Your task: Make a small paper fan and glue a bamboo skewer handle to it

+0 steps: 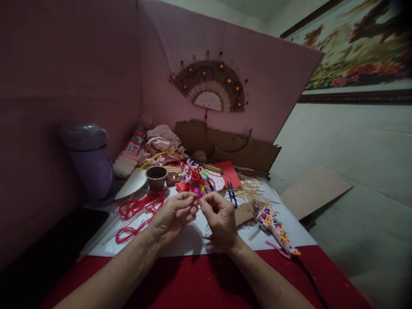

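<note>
Over the white sheet, my left hand and my right hand meet, fingertips nearly touching. Thumb and forefinger of each hand are pinched. Something tiny and dark red shows at the left fingertips, too small to name; what the right fingers pinch is hidden. Just beyond them lie a bright magenta piece and a heap of coloured fuzzy stems. Blue-handled thread snips rest to the right. Left of my hands is a tangle of red cord.
A small brown bowl holds dark bits. A flower-patterned glue gun with a cable lies at right. Thin sticks and torn cardboard lie behind. A decorated fan is on the pink panel. A purple container stands left.
</note>
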A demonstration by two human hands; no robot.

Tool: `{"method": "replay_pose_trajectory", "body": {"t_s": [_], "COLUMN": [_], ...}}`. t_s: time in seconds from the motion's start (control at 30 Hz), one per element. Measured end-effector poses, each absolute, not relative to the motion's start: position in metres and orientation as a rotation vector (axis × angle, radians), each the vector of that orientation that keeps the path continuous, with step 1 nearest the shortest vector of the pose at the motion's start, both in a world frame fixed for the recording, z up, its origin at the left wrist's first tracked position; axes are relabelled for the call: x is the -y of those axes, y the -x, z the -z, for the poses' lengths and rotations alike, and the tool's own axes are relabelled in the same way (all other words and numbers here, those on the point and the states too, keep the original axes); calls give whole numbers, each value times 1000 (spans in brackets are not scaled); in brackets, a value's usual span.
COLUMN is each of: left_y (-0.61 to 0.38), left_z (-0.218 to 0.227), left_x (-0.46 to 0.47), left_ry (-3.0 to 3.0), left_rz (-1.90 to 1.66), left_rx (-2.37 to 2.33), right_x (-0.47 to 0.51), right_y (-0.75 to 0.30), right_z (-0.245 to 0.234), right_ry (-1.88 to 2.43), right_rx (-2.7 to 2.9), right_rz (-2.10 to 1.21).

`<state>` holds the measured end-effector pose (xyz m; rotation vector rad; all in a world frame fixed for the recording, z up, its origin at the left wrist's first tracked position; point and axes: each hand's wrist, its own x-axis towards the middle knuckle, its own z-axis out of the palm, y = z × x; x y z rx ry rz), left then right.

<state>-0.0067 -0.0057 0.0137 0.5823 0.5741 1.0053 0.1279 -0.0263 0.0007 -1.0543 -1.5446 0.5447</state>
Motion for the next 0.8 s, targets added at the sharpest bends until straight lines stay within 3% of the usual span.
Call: {"method": "replay_pose_trajectory", "body": {"t_s": [0.8], "left_y": [8], "left_z": [-10], "left_x": [4], "left_ry": [-618], "left_rz": [-1004], "left_rx": [-541], "right_x": [26], "right_y": [-127], "right_z": [-2], "right_ry": [1112], "right_rx": [1597], "right_rz": [-313]}}
